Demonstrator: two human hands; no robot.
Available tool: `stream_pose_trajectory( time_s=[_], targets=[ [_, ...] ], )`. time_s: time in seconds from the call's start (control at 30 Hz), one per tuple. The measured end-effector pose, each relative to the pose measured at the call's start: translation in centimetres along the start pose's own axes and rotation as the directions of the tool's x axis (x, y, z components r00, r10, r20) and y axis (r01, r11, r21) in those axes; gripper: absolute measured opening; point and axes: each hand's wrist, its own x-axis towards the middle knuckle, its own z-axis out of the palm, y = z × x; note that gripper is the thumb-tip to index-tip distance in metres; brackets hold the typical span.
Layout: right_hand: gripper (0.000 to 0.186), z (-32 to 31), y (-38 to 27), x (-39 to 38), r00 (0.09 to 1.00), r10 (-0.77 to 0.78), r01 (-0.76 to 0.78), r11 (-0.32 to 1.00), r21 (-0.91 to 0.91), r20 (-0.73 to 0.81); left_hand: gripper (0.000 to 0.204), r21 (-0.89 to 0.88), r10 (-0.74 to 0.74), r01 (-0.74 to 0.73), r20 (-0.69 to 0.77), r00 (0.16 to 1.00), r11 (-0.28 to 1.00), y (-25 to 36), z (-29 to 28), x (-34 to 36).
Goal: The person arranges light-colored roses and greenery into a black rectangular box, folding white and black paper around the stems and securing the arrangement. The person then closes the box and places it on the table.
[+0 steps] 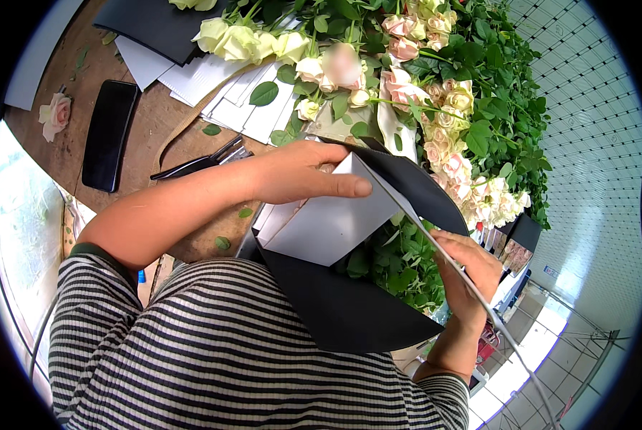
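A white wrapping sheet (328,226) is folded up in front of my body, with black sheets at its near side (349,308) and far side (415,185). My left hand (306,172) lies over its top left, thumb stretched across the white face and fingers closed on the far edge, tips partly hidden. At the right, my right hand (467,269) has its fingers bent around a thin pale edge that runs up to the sheet's top corner. Green leaves (399,265) show between the sheets. Whether blooms lie inside is hidden.
On the wooden table lie a black phone (110,136), a loose pink rose (54,117), a black-handled tool (199,161), a tan ribbon (186,125) and white papers (249,104). Cream roses (238,43) and pale pink roses (442,136) with dense foliage fill the far side.
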Motion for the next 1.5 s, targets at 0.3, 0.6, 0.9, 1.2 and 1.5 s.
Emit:
stream_pose_trajectory(
  time_s=[0.3,0.6,0.9,1.2,1.5],
  targets=[
    [0.02,3.4,3.7,-0.3,0.979,0.19,-0.168,0.959,0.23,-0.076,0.026,0.42,0.526,-0.341,-0.488,0.697,0.841,-2.8,2.8,-0.2],
    [0.021,4.1,4.7,0.0,0.966,0.225,-0.193,0.955,0.227,-0.126,0.057,0.886,0.561,-0.431,0.271,0.782,0.173,-2.3,5.7,-0.3],
    [0.031,-6.9,4.4,7.2,0.969,0.247,-0.245,0.958,0.147,0.006,0.065,0.879,0.467,-0.411,0.267,0.843,0.24,-2.8,6.1,-0.4],
    [0.025,0.5,11.0,14.8,0.966,-0.072,0.245,0.558,-0.793,0.247,0.059,0.909,0.429,-0.395,0.307,0.85,0.133,-2.2,6.1,-0.3],
    [0.03,-6.8,1.3,20.6,0.827,-0.533,0.386,0.311,-0.868,0.177,0.06,0.921,0.414,-0.369,0.29,0.863,0.123,-1.6,6.0,-0.3]
  ],
)
